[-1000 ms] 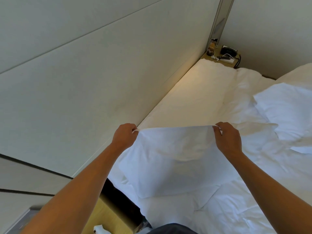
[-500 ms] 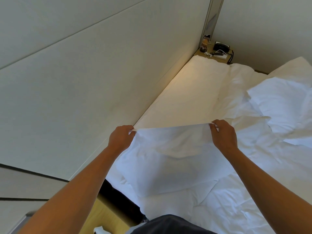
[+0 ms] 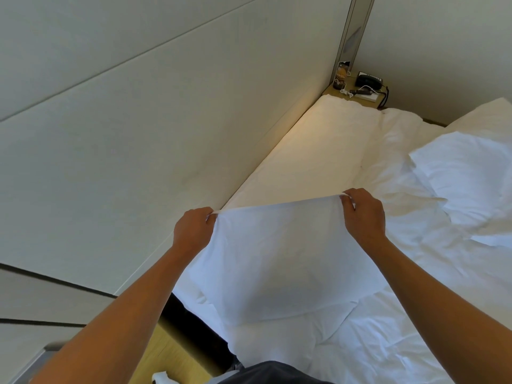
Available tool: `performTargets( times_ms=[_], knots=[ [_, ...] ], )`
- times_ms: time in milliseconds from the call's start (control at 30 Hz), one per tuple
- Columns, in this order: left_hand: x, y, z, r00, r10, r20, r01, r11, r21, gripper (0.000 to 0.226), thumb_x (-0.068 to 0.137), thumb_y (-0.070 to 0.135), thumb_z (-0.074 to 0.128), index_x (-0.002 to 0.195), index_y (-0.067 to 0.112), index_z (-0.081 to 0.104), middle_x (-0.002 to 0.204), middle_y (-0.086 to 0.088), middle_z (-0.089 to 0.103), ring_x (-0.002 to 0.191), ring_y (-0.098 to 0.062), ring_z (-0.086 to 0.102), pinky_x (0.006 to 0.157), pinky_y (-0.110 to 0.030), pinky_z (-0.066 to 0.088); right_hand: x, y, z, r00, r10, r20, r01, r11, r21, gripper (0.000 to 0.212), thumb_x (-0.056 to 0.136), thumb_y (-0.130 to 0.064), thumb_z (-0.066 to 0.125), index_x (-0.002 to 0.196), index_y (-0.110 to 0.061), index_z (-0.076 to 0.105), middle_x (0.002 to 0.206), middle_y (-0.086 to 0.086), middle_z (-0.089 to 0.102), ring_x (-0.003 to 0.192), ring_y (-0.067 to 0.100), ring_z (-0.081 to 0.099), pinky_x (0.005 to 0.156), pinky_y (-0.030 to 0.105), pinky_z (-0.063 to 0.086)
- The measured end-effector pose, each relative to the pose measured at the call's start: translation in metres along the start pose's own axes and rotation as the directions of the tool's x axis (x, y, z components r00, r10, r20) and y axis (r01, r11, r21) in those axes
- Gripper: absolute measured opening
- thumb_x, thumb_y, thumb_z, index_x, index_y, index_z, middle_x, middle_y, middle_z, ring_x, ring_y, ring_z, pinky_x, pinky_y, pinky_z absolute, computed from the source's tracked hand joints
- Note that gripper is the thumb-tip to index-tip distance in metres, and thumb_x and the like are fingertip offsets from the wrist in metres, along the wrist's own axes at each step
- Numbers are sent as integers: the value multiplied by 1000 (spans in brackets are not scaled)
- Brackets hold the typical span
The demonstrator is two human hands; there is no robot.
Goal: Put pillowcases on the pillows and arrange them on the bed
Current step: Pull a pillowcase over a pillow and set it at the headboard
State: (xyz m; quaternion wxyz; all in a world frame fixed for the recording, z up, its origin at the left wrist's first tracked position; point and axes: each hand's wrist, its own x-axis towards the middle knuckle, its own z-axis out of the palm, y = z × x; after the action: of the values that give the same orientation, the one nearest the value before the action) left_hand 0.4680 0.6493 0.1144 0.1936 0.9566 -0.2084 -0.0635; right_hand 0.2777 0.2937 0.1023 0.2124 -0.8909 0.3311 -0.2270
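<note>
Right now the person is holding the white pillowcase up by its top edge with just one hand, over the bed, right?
Not quite: both hands hold it. The head view shows the left hand and right hand each pinching a top corner of the pillowcase over the bed.

Single head view, angled down over bed (image 3: 318, 151)

A pale panelled wall (image 3: 116, 128) runs along my left, its seams showing as thin lines, and meets a second plain wall (image 3: 443, 45) at a metal corner strip (image 3: 351, 37). In that corner a small wooden bedside shelf (image 3: 357, 94) carries a black telephone (image 3: 370, 80) and white cables. Warm light glows low along the wall.
</note>
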Motion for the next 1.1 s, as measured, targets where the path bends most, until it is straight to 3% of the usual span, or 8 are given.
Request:
performTargets(
  times_ms=[267,500,667,933,1100],
  knots=[
    [5,4,-21,989,-98,-111,90,993,-73,37,100,27,48,64,15,49,59,2,55,60,-23,55,51,-29,36,52,-32,8,1000,-23,2,23,998,51,27,108,-22,52,115,-9,75,111,12,74,99,34,69,82,27,41],
    [8,-3,-53,952,-182,-247,155,980,-124,37,99,27,50,65,14,51,57,0,54,55,-20,51,49,-28,36,94,-76,16,993,-118,-12,118,984,133,29,108,-26,54,116,-8,76,113,12,76,102,31,71,88,30,47],
    [6,-8,-57,928,-263,-263,232,962,-144,35,98,25,49,67,10,52,57,-5,54,55,-24,49,52,-31,37,111,-92,30,983,-181,25,176,975,135,29,107,-25,54,112,-7,76,108,12,76,101,31,67,93,42,51],
    [-7,3,-31,925,-299,-236,270,952,-145,41,100,25,49,59,21,44,53,3,48,52,-20,49,49,-28,34,126,-82,50,978,-183,102,165,973,162,30,108,-25,55,120,-5,75,116,13,76,108,31,68,96,39,52],
    [-2,21,-26,918,-292,-269,251,952,-176,47,100,23,51,56,23,35,49,4,40,48,-16,40,48,-28,30,147,-73,50,979,-190,71,175,967,185,30,108,-26,55,120,-7,74,115,12,76,106,28,68,94,38,52]
  ],
)
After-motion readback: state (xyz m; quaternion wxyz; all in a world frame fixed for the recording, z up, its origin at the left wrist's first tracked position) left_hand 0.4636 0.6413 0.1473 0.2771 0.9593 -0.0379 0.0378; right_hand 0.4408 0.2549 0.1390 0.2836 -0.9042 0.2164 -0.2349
